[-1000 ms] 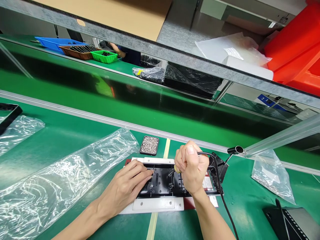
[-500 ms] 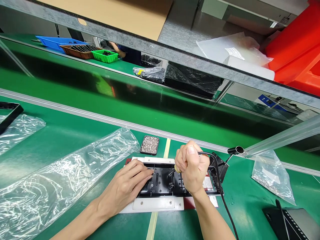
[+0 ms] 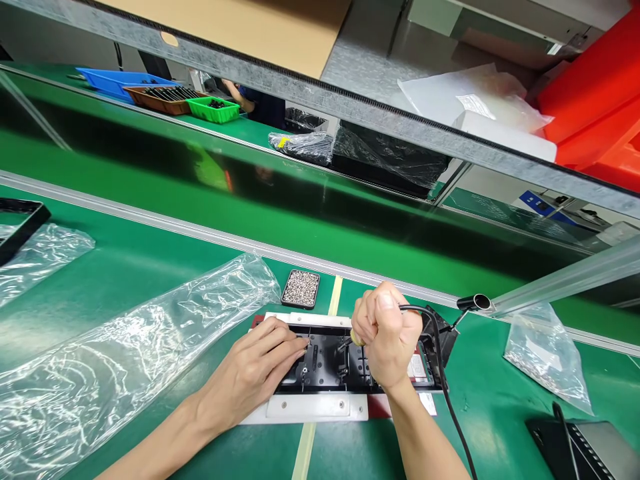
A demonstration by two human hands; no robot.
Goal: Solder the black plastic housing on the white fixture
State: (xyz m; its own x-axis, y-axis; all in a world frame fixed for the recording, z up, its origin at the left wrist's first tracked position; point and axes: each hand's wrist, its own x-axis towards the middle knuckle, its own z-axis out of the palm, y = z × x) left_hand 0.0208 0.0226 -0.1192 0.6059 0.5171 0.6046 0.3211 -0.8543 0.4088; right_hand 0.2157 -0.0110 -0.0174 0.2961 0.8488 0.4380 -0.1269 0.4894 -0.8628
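Observation:
My right hand [image 3: 386,330] is a fist around a soldering iron [image 3: 356,337]. Its metal tip points left and down into a long black plastic housing [image 3: 320,360], and its cord leaves from the top of the fist. My left hand [image 3: 265,357] lies over the housing's left end, with fingers together and fingertips at a spot inside it. Whatever those fingertips pinch is too small to make out. The housing rests in a white fixture block [image 3: 316,407]. Just behind it is a small black tray [image 3: 301,289] of tiny metal pieces.
A clear plastic bag [image 3: 140,353] stretches along the left. To the right are an iron stand with a metal tube [image 3: 475,303], a bag of small parts [image 3: 547,357] and a black panel [image 3: 585,447]. A metal shelf [image 3: 380,110] crosses overhead. Behind the partition a person's arm shows.
The view has shifted slightly. Both hands, the soldering iron and the housing keep the same places relative to each other.

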